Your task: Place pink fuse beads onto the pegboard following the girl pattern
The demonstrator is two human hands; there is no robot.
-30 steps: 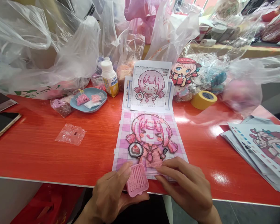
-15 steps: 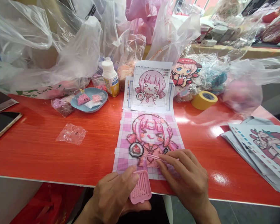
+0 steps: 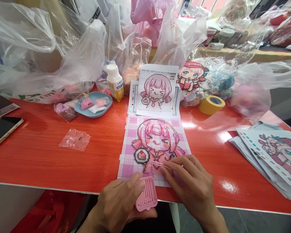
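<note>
My left hand [image 3: 122, 202] grips a pink ridged bead tray [image 3: 147, 193] at the table's front edge, with small beads lying in its grooves. Between the thumb and fingers of my right hand [image 3: 192, 184] is a pair of pink tweezers [image 3: 166, 165]. The tweezer tips are over the lower part of a fuse-bead picture [image 3: 157, 139], a pink-haired character with a cake plate. It lies on a pink-and-white checked pegboard [image 3: 129, 136]. Whether the tips hold a bead is too small to tell. Behind the board leans a printed pattern sheet [image 3: 156, 90] of the same character.
A blue plate [image 3: 106, 111] carries small bead bags, beside a white bottle [image 3: 115, 82]. An empty-looking clear bag [image 3: 75, 139] and a phone [image 3: 5, 131] lie left. Yellow tape [image 3: 211, 105] and printed sheets [image 3: 269, 158] are right. Plastic bags [image 3: 84, 55] line the back.
My right hand has shifted slightly left, and the tweezers with it. The bead tray stays in my left hand, almost unmoved. The camera view has shifted a little.
</note>
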